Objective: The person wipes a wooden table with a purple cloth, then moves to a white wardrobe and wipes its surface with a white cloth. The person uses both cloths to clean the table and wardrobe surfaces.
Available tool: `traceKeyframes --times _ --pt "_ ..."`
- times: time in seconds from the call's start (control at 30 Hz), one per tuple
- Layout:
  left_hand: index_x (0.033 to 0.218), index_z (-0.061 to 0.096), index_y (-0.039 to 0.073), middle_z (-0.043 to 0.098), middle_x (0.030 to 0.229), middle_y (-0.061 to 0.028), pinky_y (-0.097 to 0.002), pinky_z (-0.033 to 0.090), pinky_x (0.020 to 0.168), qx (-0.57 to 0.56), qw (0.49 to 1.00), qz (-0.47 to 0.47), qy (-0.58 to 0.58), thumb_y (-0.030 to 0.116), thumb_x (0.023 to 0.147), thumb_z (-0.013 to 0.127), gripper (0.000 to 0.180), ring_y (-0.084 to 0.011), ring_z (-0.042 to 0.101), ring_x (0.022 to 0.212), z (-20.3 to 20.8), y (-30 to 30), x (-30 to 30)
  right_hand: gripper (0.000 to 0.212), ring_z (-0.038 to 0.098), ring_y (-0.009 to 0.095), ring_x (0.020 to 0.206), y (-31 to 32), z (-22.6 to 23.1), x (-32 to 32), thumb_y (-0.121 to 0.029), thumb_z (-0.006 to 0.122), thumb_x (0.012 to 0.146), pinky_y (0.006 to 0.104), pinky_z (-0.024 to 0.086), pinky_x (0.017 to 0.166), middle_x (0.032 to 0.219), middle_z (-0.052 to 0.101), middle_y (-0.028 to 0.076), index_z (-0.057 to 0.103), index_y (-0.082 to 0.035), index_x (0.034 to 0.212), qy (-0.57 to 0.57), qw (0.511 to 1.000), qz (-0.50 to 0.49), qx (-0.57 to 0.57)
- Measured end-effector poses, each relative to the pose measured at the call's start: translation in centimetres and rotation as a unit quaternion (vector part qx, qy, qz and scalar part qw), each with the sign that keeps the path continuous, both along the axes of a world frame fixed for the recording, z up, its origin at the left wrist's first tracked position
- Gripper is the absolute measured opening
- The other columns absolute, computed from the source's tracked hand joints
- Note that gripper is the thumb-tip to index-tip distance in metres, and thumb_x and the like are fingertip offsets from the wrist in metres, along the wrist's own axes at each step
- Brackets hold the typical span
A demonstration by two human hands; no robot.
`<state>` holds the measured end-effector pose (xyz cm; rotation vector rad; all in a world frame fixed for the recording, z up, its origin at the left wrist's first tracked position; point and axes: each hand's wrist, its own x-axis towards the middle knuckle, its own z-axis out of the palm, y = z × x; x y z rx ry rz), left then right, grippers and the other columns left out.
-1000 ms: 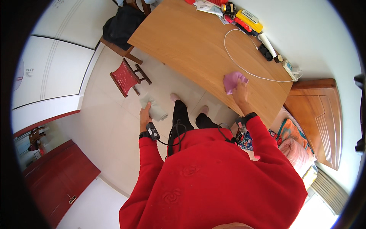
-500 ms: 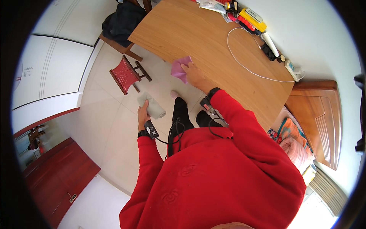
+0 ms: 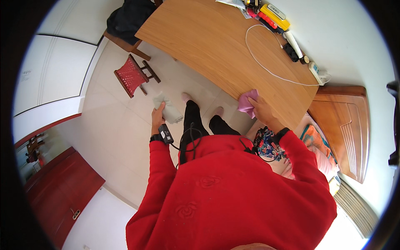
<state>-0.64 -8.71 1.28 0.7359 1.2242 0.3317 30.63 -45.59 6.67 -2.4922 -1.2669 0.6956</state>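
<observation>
Two hands, one cloth in each

We have both arms out in front of us, in red sleeves. Our left arm goes almost straight up the picture from the lower left. Our left hand (image 3: 158,118) is a bit left of the middle, with its fingers closed on a pale grey cloth (image 3: 171,112). The thumb lies on top of the cloth, and most of the cloth sticks out to the right of the hand, over the floor (image 3: 121,137).

Our right arm comes up from the lower right and leans to the left. Our right hand (image 3: 262,109) is right of the middle, and it points to the upper left. Its fingers pinch a crumpled purple cloth (image 3: 246,104). That cloth is by the front edge of the brown table (image 3: 200,46), which fills the top middle. We cannot tell if it touches the wood.

We wear a black band on each wrist. Our two hands are well apart, with our legs in black trousers (image 3: 192,121) between them. A red stool (image 3: 132,78) stands at the upper left.
</observation>
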Motion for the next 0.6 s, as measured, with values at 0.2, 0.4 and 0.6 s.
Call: traceKeyframes --times 0.2,0.4,0.6 --pt "0.122 0.052 -0.001 0.061 0.111 -0.0087 -0.0345 0.05 0.084 0.001 1.0 0.011 -0.026 0.021 0.084 0.071 0.048 -0.0201 0.06 0.098 0.0 0.1 0.1 0.052 0.053 0.039 0.103 7.7 -1.6 0.1 -0.008 0.054 0.078 0.0453 0.048 0.084 0.113 0.051 0.016 0.053 -0.018 0.128 -0.022 0.997 0.048 0.055" --pt "0.123 0.052 -0.001 0.061 0.111 -0.0094 -0.0353 0.05 0.084 0.016 0.999 0.017 -0.04 0.021 0.085 0.07 0.048 -0.0207 0.06 0.099 0.6 0.2 0.3 0.043 0.054 0.037 0.1 20.2 -3.3 0.4 -0.011 0.054 0.08 0.0459 0.048 0.082 0.105 0.052 0.017 0.061 -0.022 0.121 -0.062 0.989 0.072 0.111" --pt "0.123 0.051 -0.001 0.061 0.112 -0.0098 -0.0352 0.05 0.085 0.018 0.999 0.035 -0.029 0.021 0.085 0.069 0.048 -0.0211 0.06 0.099 1.4 0.3 -0.2 0.044 0.054 0.038 0.101 20.3 -3.9 0.7 -0.011 0.053 0.08 0.047 0.047 0.083 0.109 0.053 0.018 0.06 -0.022 0.122 -0.064 0.988 0.067 0.12"
